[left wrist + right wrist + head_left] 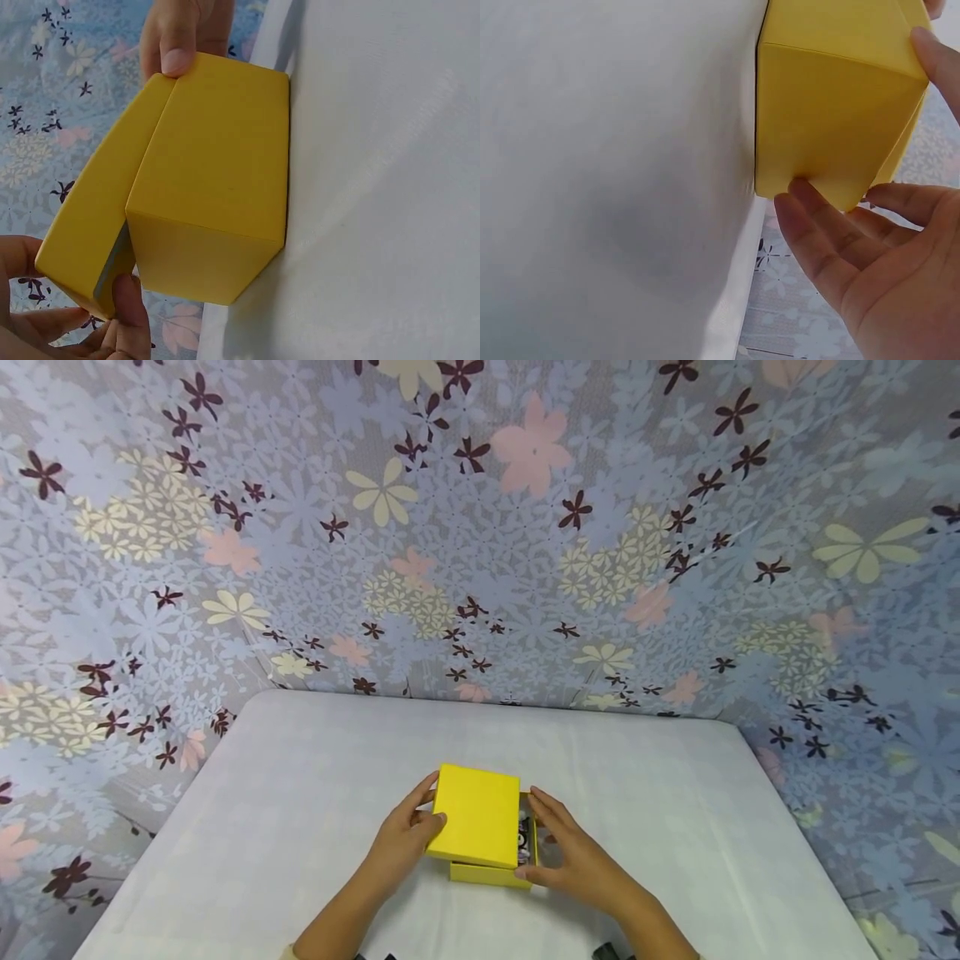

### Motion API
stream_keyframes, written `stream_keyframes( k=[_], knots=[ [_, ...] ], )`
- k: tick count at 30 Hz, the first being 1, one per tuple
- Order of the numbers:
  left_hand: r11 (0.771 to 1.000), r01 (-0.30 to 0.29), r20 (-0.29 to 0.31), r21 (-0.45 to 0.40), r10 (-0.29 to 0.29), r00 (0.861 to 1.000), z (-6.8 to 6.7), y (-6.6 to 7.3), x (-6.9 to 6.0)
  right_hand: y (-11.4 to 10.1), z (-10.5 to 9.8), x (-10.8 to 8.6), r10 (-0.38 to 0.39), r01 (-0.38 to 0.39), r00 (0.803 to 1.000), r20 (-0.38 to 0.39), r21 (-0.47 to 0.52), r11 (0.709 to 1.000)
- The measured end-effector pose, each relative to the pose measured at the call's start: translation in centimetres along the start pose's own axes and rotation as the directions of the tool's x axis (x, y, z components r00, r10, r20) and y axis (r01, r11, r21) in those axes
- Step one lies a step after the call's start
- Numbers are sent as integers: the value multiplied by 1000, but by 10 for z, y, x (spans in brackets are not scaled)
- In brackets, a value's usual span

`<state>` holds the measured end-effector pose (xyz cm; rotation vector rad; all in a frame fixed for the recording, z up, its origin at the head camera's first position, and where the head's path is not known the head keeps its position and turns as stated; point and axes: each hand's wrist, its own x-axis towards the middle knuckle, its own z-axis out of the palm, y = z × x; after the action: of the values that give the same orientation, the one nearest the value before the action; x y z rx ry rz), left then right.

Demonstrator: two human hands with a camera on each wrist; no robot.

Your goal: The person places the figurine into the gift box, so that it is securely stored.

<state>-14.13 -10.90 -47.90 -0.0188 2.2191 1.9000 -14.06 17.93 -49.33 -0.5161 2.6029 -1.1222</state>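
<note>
A square yellow lid [477, 817] sits shifted left and tilted over a yellow box [489, 874]. Along the right side a strip of the box's inside shows, with small dark and whitish contents [522, 841] that I cannot identify. My left hand [405, 839] grips the lid's left edge, thumb on top; in the left wrist view a gap parts the lid [97, 202] from the box [210, 150] at that end. My right hand [577, 860] holds the box's right end, its thumb at the near corner. In the right wrist view its fingertips [799, 187] touch the box's side wall.
The box stands on a white-covered table [337, 760]. Flower-patterned fabric [480, 635] rises behind the table's far edge and surrounds its sides. A small black object [606, 952] shows at the bottom edge, beside the right forearm.
</note>
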Motion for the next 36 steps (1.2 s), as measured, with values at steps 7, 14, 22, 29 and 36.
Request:
stream_keyframes(
  k=[7, 14, 22, 29, 36],
  knots=[
    [982, -62, 29, 179, 58, 998, 1, -4, 1, 0, -1, -1, -7, 7, 1000, -22, -14, 1000],
    [962, -116, 71, 249, 101, 992, 4, -4, -1, 0, -5, -4, -17, 16, 999, -31, -3, 1000],
    [940, -145, 139, 310, 106, 985, 1, 2, -7, 1, -10, -7, -51, 51, 998, -46, -22, 998],
    [910, -170, 155, 377, 120, 981, 1, 7, -11, 0, -15, -8, -65, 65, 998, -27, -8, 998],
    [904, -192, 168, 383, 137, 976, 4, 7, -11, 3, -22, -9, -84, 84, 996, -7, 8, 996]
  ],
)
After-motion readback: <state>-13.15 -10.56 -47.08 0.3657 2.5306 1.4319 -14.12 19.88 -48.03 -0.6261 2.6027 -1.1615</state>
